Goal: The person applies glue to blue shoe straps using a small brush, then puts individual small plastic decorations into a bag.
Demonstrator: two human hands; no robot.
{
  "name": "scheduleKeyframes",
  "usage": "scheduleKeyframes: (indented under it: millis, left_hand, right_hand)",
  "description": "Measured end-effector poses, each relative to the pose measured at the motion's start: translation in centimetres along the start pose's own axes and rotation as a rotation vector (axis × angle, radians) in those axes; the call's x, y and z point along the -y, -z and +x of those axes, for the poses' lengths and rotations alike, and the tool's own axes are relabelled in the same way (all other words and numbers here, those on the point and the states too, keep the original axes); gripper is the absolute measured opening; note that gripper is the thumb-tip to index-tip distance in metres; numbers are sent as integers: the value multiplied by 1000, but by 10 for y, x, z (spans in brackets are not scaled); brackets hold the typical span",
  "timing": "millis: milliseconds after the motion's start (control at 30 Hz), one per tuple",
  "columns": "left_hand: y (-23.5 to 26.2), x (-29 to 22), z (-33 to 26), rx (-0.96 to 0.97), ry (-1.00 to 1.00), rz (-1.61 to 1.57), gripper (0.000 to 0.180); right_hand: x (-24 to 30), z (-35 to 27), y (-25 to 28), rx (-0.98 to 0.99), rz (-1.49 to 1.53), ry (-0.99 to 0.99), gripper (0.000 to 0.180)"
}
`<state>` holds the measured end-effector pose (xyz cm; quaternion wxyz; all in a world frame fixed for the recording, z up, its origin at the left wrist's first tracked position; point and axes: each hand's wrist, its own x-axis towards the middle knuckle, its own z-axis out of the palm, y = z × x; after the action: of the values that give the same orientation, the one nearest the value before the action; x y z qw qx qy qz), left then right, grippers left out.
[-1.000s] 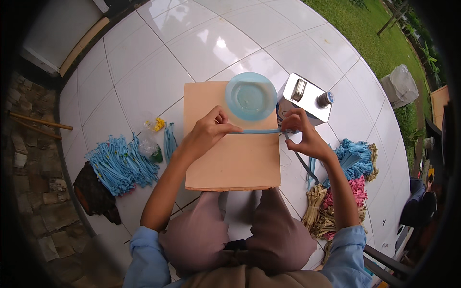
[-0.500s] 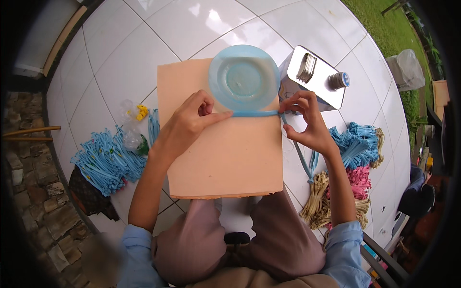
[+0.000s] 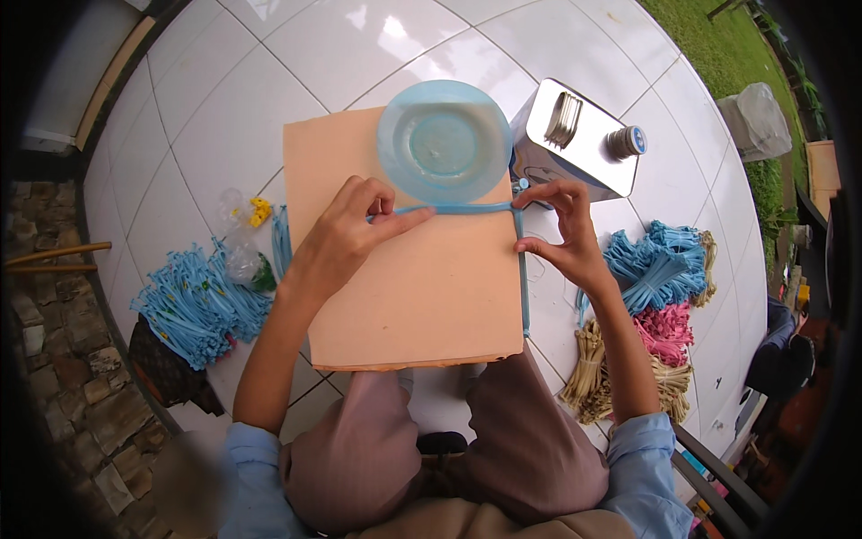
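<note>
A peach-coloured board (image 3: 422, 296) lies across my lap on the white tiled floor. A light blue strip (image 3: 467, 209) runs across the board, bends at the right edge and trails down that edge. My left hand (image 3: 346, 235) presses the strip's left part flat with its index finger. At the board's right edge my right hand (image 3: 561, 229) pinches the strip at the bend. A pale blue plastic bowl (image 3: 444, 140) stands on the board's far end, just beyond the strip.
A metal can (image 3: 575, 139) with a handle and blue cap lies right of the bowl. Piles of blue strips (image 3: 193, 305) sit left; blue (image 3: 660, 265), pink (image 3: 664, 328) and tan bundles (image 3: 597, 373) right. A clear bag with yellow bits (image 3: 247, 225) lies left.
The view has drawn closer to the board. My hands keep the strip stretched across it, with the left index finger now further along the strip toward the bowl.
</note>
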<state>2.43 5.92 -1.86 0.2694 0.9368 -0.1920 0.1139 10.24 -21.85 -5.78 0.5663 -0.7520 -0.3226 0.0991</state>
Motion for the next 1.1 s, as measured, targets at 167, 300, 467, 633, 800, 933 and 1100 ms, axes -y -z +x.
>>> scheduleKeyframes:
  millis: [167, 300, 467, 633, 800, 933, 1100]
  left_hand:
    - [4, -5, 1, 87, -18, 66, 49]
    - [1, -10, 0, 18, -122, 213, 46]
    - [-3, -16, -4, 80, -69, 224, 43]
    - [-6, -13, -6, 69, -61, 218, 43]
    - [-5, -16, -6, 56, -34, 198, 43]
    - [-4, -16, -5, 57, -25, 183, 44]
    - [-5, -14, -6, 60, -20, 182, 44]
  right_hand:
    - [-3, -3, -4, -50, 21, 11, 65]
    - [11, 1, 5, 62, -196, 0, 71]
    - [52, 31, 11, 221, -665, 18, 89]
    - [67, 72, 1, 456, -1021, 161, 103]
    - [75, 87, -8, 613, -1163, 148, 119]
    - [78, 89, -10, 649, -1212, 127, 121]
    - [79, 84, -9, 611, -1150, 103, 117]
